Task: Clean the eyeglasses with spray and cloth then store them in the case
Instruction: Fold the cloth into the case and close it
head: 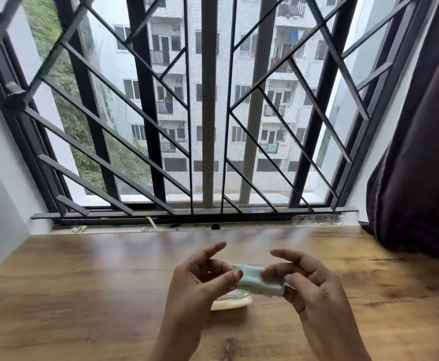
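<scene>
A small pale blue cleaning cloth [258,280], folded into a narrow strip with a zigzag lower edge, is stretched between my hands above the wooden table. My left hand [200,280] pinches its left end between thumb and fingers. My right hand [306,280] pinches its right end, with the other fingers loosely curled. Under the cloth, on the table, lies a pale yellowish translucent object [232,303], mostly hidden by my left hand; I cannot tell what it is. No eyeglasses or spray bottle show in this view.
The wooden table [83,295] runs up to a window sill [161,227] with a black metal grille [208,126]. A dark curtain [421,178] hangs at the right and rests on the table's far right corner. A white wall bounds the left.
</scene>
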Demonstrator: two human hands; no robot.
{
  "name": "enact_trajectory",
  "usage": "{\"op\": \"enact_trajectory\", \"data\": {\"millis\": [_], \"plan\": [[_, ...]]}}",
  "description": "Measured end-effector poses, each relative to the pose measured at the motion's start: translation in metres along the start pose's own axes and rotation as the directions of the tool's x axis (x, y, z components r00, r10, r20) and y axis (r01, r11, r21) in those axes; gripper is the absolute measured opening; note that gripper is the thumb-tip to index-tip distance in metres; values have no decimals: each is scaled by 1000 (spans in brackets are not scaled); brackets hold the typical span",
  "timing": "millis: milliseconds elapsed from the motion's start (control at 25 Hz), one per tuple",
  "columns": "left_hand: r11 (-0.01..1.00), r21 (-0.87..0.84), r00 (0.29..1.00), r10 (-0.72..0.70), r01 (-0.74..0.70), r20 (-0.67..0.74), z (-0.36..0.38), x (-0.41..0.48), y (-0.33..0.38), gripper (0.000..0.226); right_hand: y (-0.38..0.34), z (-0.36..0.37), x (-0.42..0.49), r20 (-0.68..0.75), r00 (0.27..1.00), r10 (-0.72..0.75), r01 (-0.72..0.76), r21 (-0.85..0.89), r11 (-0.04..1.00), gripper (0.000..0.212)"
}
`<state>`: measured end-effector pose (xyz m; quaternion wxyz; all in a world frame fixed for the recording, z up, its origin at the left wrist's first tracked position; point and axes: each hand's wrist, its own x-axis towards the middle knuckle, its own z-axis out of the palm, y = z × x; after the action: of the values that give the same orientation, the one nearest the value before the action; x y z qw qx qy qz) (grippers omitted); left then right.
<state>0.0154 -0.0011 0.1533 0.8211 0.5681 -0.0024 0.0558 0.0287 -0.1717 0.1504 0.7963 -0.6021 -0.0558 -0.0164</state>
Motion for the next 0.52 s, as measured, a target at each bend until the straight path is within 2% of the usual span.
{"op": "enact_trajectory", "data": {"millis": [40,80,160,240,320,440,520], "plan": [[1000,17,1000,18,-18,-9,0,0,-1,53,2,2,1,-14,1000,3,-2,36,999,19],[999,35,999,27,-27,-19,-1,1,-2,54,5,4,2,-25,1000,1,0,54,999,25],[998,54,999,22,-20,-36,-3,3,-6,56,13,2,6,-24,999,34,-34,11,999,59],[998,66,999,19,-15,-46,-6,6,-9,56,20,2,10,-25,995,102,-102,-16,995,76],[996,82,999,24,-20,-46,-7,7,-12,56,22,1,12,20,985,173,-173,-17,985,66],[997,75,999,27,-24,-41,-9,9,-19,54,25,-1,15,78,954,290,-297,97,950,32],[999,47,999,15,-13,-46,-10,11,-24,48,27,0,16,129,925,356,-373,138,918,25]]}}
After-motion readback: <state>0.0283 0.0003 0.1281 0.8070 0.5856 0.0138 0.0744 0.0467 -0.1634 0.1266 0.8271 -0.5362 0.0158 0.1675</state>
